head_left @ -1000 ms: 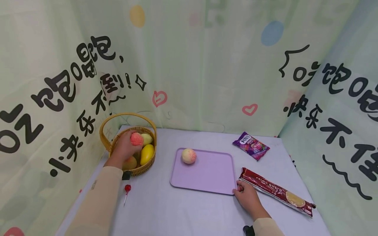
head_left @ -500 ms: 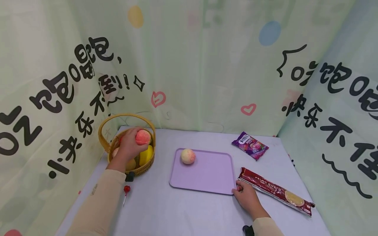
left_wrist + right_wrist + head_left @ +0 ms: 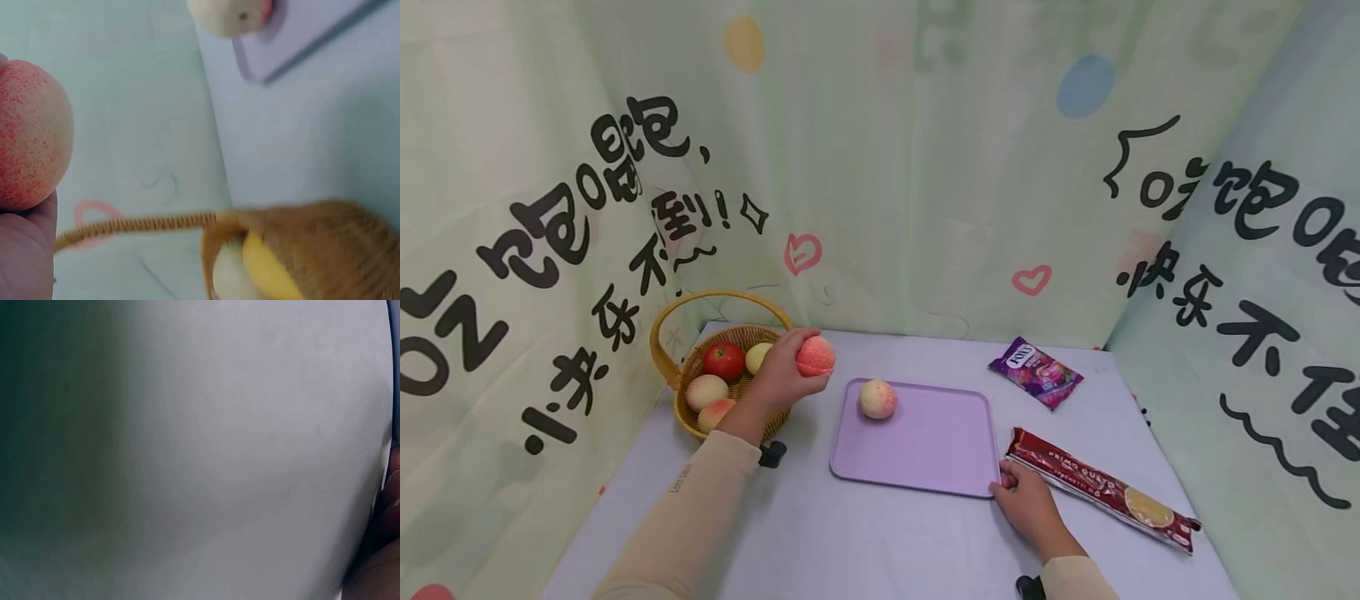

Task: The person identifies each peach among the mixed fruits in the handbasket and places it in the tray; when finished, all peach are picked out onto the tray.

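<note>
My left hand (image 3: 784, 377) grips a pinkish-red peach (image 3: 816, 357), held up between the basket's right rim and the tray. In the left wrist view this peach (image 3: 34, 134) shows a paler side. Another, cream-coloured peach (image 3: 877, 399) sits at the back left of the lilac tray (image 3: 925, 442). My right hand (image 3: 1028, 504) pinches the tray's front right corner, thumb at the edge and fingers curled. The woven basket (image 3: 739, 389) holds a red apple (image 3: 724, 362), a pale yellow fruit (image 3: 757, 357) and two peaches (image 3: 707, 392). A yellow fruit (image 3: 270, 265) inside shows in the left wrist view.
A long red spaghetti packet (image 3: 1101, 490) lies slanted beside my right hand. Farther back is a purple Foxs candy bag (image 3: 1036, 372). The basket's tall handle (image 3: 722, 293) arches over its left and back. Printed curtains (image 3: 887, 208) enclose the white table (image 3: 850, 542).
My left hand has lifted the peach out of the basket and carried it right, towards the tray. The left sleeve now covers the red lollipop seen earlier. The right hand has stayed put.
</note>
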Demonstrator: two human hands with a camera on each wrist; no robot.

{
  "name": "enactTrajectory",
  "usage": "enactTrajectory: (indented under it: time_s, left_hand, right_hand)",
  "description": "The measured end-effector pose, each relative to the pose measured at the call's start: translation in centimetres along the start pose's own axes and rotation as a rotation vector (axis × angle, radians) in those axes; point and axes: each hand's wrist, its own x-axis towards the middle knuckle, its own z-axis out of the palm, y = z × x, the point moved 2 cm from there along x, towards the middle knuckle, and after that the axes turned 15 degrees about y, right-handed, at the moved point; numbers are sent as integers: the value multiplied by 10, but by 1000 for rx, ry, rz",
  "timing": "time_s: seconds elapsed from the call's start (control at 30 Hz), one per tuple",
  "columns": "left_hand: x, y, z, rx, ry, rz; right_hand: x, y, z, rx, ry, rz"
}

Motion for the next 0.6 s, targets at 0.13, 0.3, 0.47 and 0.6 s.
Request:
enactTrajectory:
  time_s: [0.13, 0.3, 0.47, 0.6]
  left_hand:
    - [-2, 9, 15, -10, -21, 14]
    - [-4, 14, 31, -4, -56, 15]
    - [-5, 19, 50, -28, -73, 11]
    - [-6, 21, 65, -47, -93, -5]
  right_hand:
    - [-2, -1, 0, 2, 3, -3]
    - [-3, -2, 0, 3, -6, -2]
    - [-2, -1, 0, -3, 0, -10]
    - [-2, 0, -1, -3, 1, -11]
